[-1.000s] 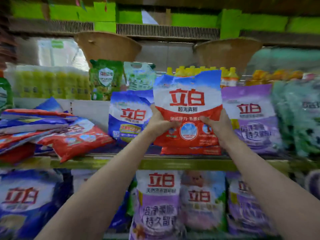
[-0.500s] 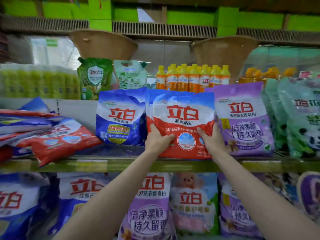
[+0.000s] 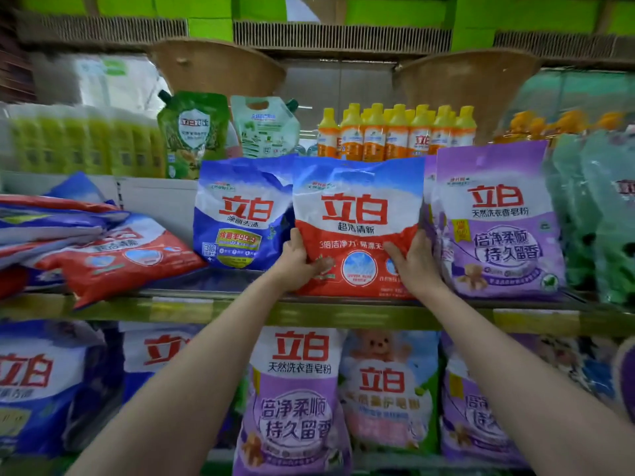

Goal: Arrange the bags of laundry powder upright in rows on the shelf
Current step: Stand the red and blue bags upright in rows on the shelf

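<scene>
**Standing a red bag on the shelf**

Gripping the red bag (image 3: 357, 228) at its lower sides, the left hand (image 3: 298, 261) and right hand (image 3: 414, 261) each curl a tight grip round an edge; the bag stands upright on the shelf (image 3: 220, 309), between the blue bag (image 3: 240, 214) and purple bag (image 3: 498, 221); more red bags (image 3: 117, 255) lie flat further left.
</scene>
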`<act>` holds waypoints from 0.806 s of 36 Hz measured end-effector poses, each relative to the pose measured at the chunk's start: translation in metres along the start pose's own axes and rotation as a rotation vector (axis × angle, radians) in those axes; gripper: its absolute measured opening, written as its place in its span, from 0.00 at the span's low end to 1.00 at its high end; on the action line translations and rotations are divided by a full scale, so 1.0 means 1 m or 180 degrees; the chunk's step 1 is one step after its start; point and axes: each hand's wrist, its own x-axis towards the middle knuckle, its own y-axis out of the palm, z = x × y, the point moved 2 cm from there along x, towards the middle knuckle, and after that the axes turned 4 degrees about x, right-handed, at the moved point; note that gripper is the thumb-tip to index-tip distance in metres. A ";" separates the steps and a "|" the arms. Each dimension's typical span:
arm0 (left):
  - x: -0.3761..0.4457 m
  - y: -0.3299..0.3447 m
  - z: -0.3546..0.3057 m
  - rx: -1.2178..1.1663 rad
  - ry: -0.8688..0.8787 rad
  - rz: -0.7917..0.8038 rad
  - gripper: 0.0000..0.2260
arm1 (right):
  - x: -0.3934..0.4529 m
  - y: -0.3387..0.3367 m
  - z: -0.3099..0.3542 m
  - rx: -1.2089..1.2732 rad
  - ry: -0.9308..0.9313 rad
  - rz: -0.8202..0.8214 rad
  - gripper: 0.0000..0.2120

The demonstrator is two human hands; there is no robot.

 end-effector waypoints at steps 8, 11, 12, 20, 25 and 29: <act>-0.012 0.000 -0.001 0.0585 -0.0265 -0.0078 0.32 | -0.007 -0.003 0.002 -0.0799 0.0327 -0.0035 0.29; -0.017 -0.007 -0.005 0.1048 -0.0289 -0.0239 0.34 | -0.011 -0.014 0.019 -0.1348 -0.0067 -0.0540 0.28; -0.020 -0.011 -0.006 0.1103 -0.0296 -0.0325 0.33 | -0.011 -0.017 0.025 -0.1543 -0.0309 -0.0770 0.28; -0.045 -0.072 0.017 0.0953 -0.0573 -0.0972 0.16 | -0.014 0.026 0.083 -0.1589 -0.1749 -0.1070 0.20; -0.060 -0.131 0.046 0.1324 -0.0744 -0.1236 0.15 | -0.026 0.096 0.132 -0.1439 -0.2464 -0.0568 0.19; -0.072 -0.182 0.068 0.1470 -0.0903 -0.1588 0.15 | -0.031 0.153 0.173 -0.1346 -0.2574 -0.0068 0.15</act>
